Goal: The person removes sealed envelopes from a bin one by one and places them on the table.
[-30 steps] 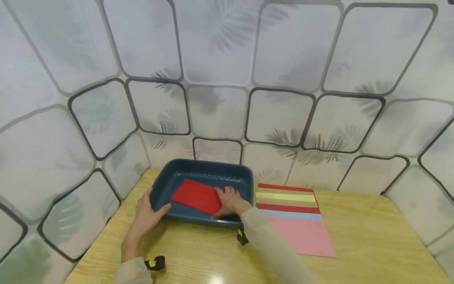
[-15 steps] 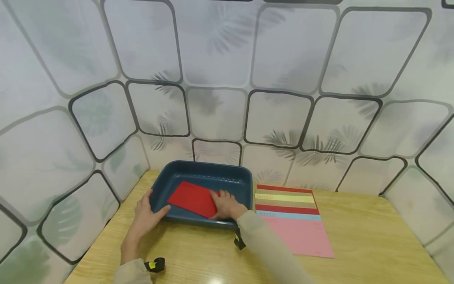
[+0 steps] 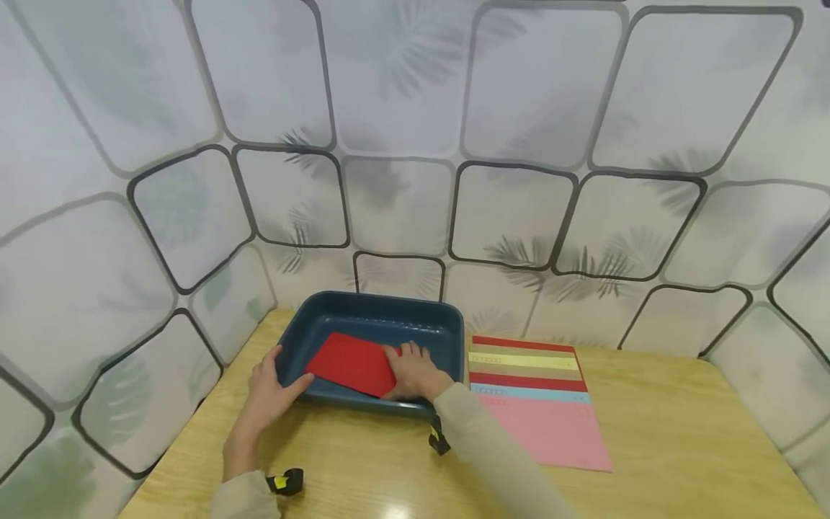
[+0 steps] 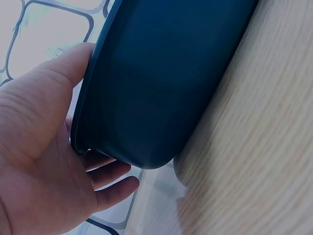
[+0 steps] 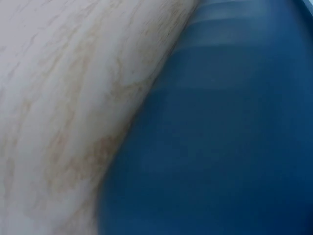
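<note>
A dark blue tray [image 3: 363, 306] with raised walls stands on the wooden table, and a red envelope [image 3: 346, 360] lies flat inside it. My left hand [image 3: 268, 393] grips the tray's front left corner; in the left wrist view its thumb meets the rim and the fingers curl beneath the outside. My right hand [image 3: 415, 373] reaches into the tray and holds the envelope's right end, thumb at the near edge and fingers at the far one. That end is partly hidden under the hand. Only the tray's wall [image 5: 215, 127] and the table show in the right wrist view.
To the right of the tray, several overlapping envelopes lie fanned on the table, with a pink envelope [image 3: 558, 432] in front and red, yellow, tan and blue strips behind. A patterned curtain [image 3: 519, 216] surrounds the table [image 3: 681, 432] at the back and sides.
My right hand and the red envelope have shifted slightly left within the tray over the last second. The left hand has stayed at the corner.
</note>
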`<act>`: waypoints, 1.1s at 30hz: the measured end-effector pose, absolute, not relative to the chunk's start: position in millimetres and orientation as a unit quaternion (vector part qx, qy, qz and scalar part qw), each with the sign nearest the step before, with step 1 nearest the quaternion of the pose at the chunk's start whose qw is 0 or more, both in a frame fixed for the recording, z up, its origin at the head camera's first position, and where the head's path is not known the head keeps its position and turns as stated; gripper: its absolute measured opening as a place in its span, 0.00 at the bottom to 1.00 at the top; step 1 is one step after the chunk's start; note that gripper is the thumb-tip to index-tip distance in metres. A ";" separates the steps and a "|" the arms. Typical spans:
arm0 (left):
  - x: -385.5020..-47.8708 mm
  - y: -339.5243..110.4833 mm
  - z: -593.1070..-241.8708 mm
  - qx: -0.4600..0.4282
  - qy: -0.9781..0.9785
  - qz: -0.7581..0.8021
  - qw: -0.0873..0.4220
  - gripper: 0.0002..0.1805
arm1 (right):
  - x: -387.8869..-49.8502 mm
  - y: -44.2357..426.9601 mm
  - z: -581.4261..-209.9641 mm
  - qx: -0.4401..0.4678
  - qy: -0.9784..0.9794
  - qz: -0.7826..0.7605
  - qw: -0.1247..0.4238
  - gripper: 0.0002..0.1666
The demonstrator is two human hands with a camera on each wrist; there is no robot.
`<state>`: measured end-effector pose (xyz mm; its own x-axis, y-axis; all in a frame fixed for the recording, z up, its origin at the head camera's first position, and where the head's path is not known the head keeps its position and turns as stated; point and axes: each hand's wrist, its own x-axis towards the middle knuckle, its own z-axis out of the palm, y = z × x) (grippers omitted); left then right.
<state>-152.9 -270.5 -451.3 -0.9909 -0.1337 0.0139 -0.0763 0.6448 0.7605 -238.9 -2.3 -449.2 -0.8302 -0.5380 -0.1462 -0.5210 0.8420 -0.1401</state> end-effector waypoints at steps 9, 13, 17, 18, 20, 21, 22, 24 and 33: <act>-152.2 -267.5 -451.2 0.062 -0.900 -0.430 0.029 0.53 | -244.0 15.4 -432.7 -0.291 0.953 -0.053 0.065 0.62; -151.0 -267.5 -451.2 0.059 -0.901 -0.428 0.027 0.53 | -245.3 27.5 -425.0 -0.289 0.952 -0.074 0.068 0.63; -150.9 -267.3 -450.8 0.057 -0.903 -0.426 0.025 0.53 | -247.7 39.9 -419.6 -0.279 0.953 -0.098 0.065 0.61; -151.1 -267.2 -450.6 0.057 -0.903 -0.425 0.024 0.53 | -248.1 43.1 -418.4 -0.276 0.953 -0.105 0.066 0.61; -150.8 -267.4 -450.7 0.059 -0.904 -0.423 0.022 0.53 | -248.9 48.9 -417.5 -0.274 0.952 -0.120 0.068 0.61; -150.7 -267.4 -450.5 0.060 -0.904 -0.423 0.022 0.53 | -248.7 51.9 -416.8 -0.275 0.950 -0.131 0.068 0.61; -150.7 -267.4 -450.3 0.062 -0.904 -0.423 0.020 0.54 | -248.4 55.0 -416.4 -0.276 0.948 -0.143 0.068 0.61; -151.0 -267.4 -449.9 0.065 -0.904 -0.423 0.018 0.54 | -247.3 61.7 -415.6 -0.279 0.943 -0.166 0.070 0.61; -152.4 -265.5 -448.9 0.070 -0.905 -0.420 0.009 0.54 | -243.3 94.8 -423.6 -0.260 0.934 -0.239 0.061 0.61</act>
<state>-152.4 -265.5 -448.9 -0.9901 -0.1339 -0.0419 -0.1185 0.6378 0.7611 -243.3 94.8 -423.6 -0.8574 -0.5146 0.0095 -0.4560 0.7510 -0.4776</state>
